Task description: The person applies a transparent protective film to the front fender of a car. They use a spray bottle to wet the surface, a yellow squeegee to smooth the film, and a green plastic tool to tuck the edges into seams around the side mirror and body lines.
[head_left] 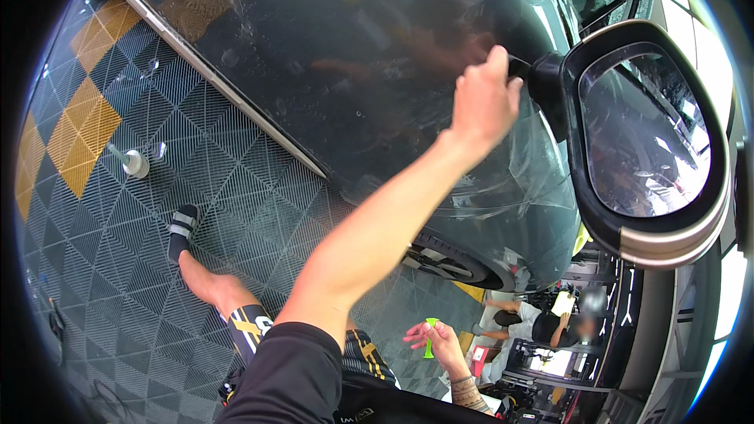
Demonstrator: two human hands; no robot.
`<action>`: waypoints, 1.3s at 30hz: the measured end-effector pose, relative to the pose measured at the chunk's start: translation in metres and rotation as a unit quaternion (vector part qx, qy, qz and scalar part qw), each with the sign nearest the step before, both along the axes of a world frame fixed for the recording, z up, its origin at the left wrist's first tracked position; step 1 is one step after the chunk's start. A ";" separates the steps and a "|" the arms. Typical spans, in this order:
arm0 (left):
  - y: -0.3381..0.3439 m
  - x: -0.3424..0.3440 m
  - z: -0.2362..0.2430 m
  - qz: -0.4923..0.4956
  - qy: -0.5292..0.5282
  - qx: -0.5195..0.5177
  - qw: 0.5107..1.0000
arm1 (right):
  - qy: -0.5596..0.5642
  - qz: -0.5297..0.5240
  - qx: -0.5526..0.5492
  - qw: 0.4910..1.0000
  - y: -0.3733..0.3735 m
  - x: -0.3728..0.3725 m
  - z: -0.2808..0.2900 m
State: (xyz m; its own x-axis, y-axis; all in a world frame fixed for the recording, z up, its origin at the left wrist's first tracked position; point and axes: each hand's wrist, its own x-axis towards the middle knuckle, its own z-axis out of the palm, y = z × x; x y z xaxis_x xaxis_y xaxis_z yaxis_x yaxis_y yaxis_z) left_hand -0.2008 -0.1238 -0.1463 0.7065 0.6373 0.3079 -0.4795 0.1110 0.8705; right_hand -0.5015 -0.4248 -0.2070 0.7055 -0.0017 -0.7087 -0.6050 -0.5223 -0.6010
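My left hand (485, 104) is closed in a fist beside the black mount of the side mirror (644, 133), over the dark car panel (377, 94). A dark piece shows at its fingers, but what it grips is hidden. Clear wrinkled film (534, 173) covers the panel near the mirror and above the wheel. Lower down, well apart from the car, my right hand (446, 345) pinches a small lime-green scraper (430, 338) with flared ends. Its other fingers stretch out to the side.
A white spray bottle (137, 163) stands on the dark and yellow ribbed floor tiles (236, 157). The car's wheel (448, 263) is below the panel edge. Other people (542, 326) are near dark shelving at lower right. My sandalled foot (184, 226) rests at left.
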 end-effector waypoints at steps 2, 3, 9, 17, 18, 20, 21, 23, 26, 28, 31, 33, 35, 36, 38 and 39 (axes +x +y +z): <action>0.024 0.010 -0.010 0.040 -0.076 0.003 0.996 | -0.005 0.013 0.002 1.000 0.001 -0.001 -0.003; 0.034 0.009 -0.005 0.044 -0.104 -0.019 0.993 | -0.002 0.014 0.000 1.000 -0.001 -0.004 -0.005; -0.031 -0.003 0.001 0.067 -0.032 -0.057 0.996 | -0.003 0.031 0.013 0.999 -0.025 -0.010 -0.018; -0.042 -0.067 -0.042 -0.309 -0.185 -0.320 0.876 | -0.154 -0.008 0.069 0.986 -0.095 -0.015 -0.017; -0.040 -0.084 -0.050 -0.316 -0.189 -0.340 0.865 | -0.199 -0.019 0.066 0.978 -0.097 -0.001 -0.009; -0.028 -0.112 -0.051 -0.319 -0.176 -0.354 0.862 | -0.314 -0.039 0.123 0.941 -0.093 0.045 0.001; -0.016 -0.122 -0.050 -0.335 -0.172 -0.361 0.853 | -0.315 -0.073 0.168 0.931 -0.089 0.075 0.005; -0.012 -0.114 -0.046 -0.356 -0.123 -0.350 0.858 | -0.379 -0.103 0.210 0.895 -0.076 0.122 0.050; -0.030 -0.100 -0.001 -0.322 0.018 -0.292 0.900 | -0.491 -0.174 0.177 0.835 -0.066 0.183 0.090; -0.041 -0.094 0.026 -0.298 0.136 -0.192 0.925 | -0.494 -0.229 0.146 0.826 -0.047 0.207 0.114; -0.040 -0.077 0.035 -0.311 0.219 -0.076 0.922 | -0.484 -0.263 0.156 0.820 -0.033 0.228 0.125; -0.043 -0.067 0.035 -0.287 0.248 -0.109 0.919 | -0.483 -0.264 0.113 0.827 -0.034 0.240 0.125; -0.039 -0.059 0.038 -0.297 0.270 -0.105 0.910 | -0.490 -0.252 0.033 0.834 -0.037 0.246 0.123; -0.042 -0.058 0.040 -0.263 0.272 -0.096 0.921 | -0.514 -0.267 0.020 0.815 -0.036 0.247 0.125; -0.042 -0.056 0.044 -0.296 0.254 -0.036 0.920 | -0.524 -0.264 0.013 0.809 -0.048 0.249 0.128; -0.041 -0.055 0.046 -0.333 0.239 -0.034 0.912 | -0.522 -0.260 0.038 0.811 -0.053 0.247 0.129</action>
